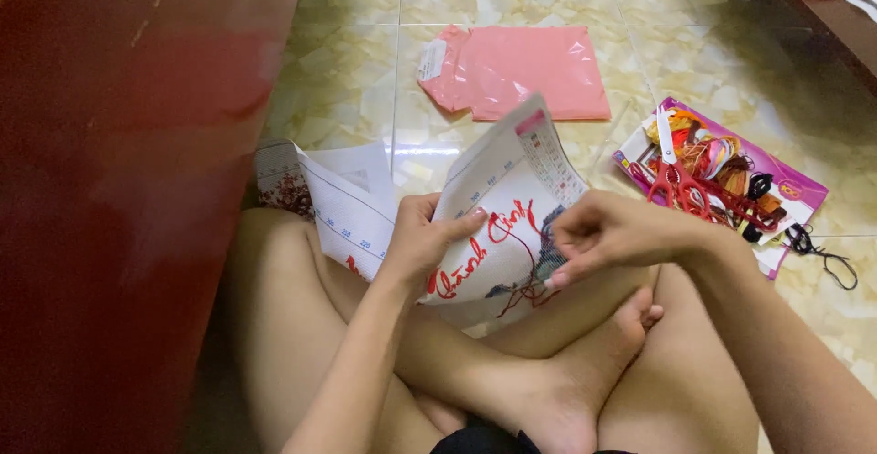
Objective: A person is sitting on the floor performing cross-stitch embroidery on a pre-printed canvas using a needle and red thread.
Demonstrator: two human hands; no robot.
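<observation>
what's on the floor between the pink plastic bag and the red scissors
Bare tiled floor, seen in the head view; nothing lies between the pink bag and the red scissors.

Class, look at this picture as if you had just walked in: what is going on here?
A person sits cross-legged on a tiled floor, working on a white cross-stitch cloth partly stitched in red. The left hand grips the cloth's folded edge, while the right hand pinches at the stitched area, where dark thread hangs loose. To the right lie red-handled scissors on a card of coloured threads. A pink plastic bag lies further off.
</observation>
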